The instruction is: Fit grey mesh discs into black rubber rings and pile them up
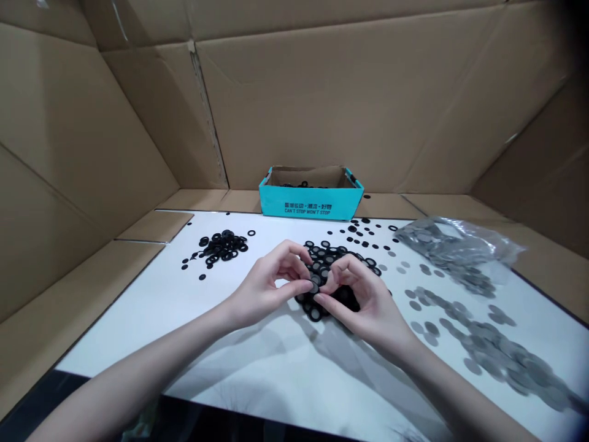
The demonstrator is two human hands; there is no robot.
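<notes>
Between my two hands is a small black ring with a grey disc in its middle (314,286). My left hand (271,279) pinches its left edge between thumb and fingers. From the other side, the thumb and forefinger of my right hand (361,298) close on the right edge. Both hands are over a pile of similar black rings with grey centres (324,258), partly hidden by my fingers. Loose grey discs (497,344) are spread over the table to the right of my right hand. A heap of black rings (224,245) lies to the left.
A turquoise box (313,202) holding black pieces stands at the back. A clear plastic bag (446,239) of grey discs lies at the back right. Small black discs (363,233) are scattered before the box. Cardboard walls (322,104) enclose the white table (151,313).
</notes>
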